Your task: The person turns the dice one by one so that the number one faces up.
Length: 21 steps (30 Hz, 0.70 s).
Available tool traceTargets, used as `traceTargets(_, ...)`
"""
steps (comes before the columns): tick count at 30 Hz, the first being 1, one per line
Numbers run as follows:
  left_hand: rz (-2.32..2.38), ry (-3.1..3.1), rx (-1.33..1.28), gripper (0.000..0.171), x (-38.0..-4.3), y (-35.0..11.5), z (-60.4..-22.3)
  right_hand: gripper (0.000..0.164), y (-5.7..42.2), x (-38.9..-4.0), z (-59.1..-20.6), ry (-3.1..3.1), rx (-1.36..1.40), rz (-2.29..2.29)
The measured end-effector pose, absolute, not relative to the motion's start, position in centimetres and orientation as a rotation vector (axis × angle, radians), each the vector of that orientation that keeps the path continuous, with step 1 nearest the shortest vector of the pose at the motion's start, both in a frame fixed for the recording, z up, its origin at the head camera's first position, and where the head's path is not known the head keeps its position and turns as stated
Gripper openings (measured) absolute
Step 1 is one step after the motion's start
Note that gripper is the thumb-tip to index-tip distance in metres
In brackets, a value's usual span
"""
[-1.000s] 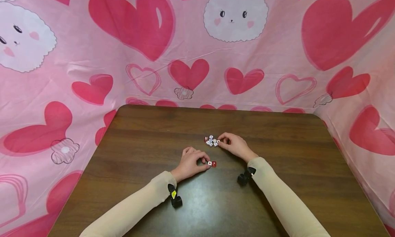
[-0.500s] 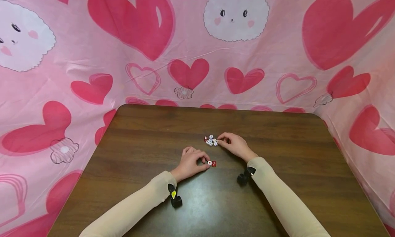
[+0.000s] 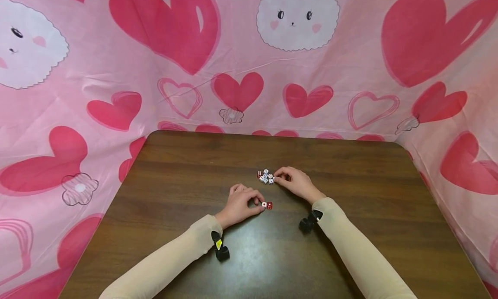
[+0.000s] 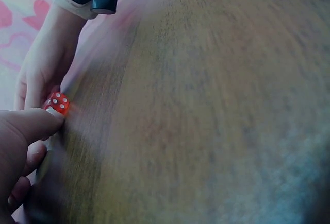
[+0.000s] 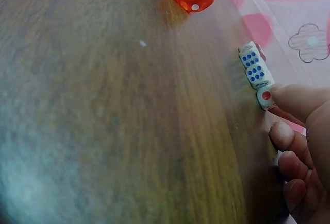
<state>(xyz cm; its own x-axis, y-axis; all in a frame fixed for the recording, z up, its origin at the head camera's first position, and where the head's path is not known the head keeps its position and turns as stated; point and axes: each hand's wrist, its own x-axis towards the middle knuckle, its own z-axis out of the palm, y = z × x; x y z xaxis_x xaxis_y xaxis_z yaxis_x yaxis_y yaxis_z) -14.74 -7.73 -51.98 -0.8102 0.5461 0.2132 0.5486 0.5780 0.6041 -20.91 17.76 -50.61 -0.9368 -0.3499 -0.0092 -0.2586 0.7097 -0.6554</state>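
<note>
In the head view my left hand [image 3: 241,206] pinches a white die [image 3: 264,204] between thumb and forefinger. A translucent red die [image 3: 269,205] sits against its right side. Farther back, my right hand [image 3: 297,182] reaches in from the right to a small cluster of dice [image 3: 266,176], several of them white, with a red one [image 3: 259,174] at the left. Its thumb and forefinger pinch a white die with one red pip [image 5: 266,96], seen in the right wrist view beside white dice with blue pips [image 5: 254,73]. My left thumb hides most of the white die in the left wrist view.
The dice rest on a dark brown wooden table [image 3: 194,160]. Pink cloth [image 3: 249,61] printed with hearts hangs behind it and along both sides. Black wrist cameras [image 3: 221,249] are strapped over the beige sleeves.
The right hand's fingertips have closed in slightly on the white die at the cluster's right edge. The left hand and its dice stay put; the view tilts down slightly.
</note>
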Motion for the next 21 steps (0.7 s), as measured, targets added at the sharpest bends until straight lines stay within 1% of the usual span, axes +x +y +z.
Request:
traceTargets(17, -1.061, -2.801, -0.960, 0.016, -14.68, -7.73, -52.04, 0.018, 17.94, -20.79, -50.78, 2.762, -0.498, -1.075)
traceTargets(21, -1.063, -2.795, -0.959, 0.016, -14.70, -7.73, -51.93, 0.019, 18.00, -20.77, -50.66, 2.759, -0.515, -1.079)
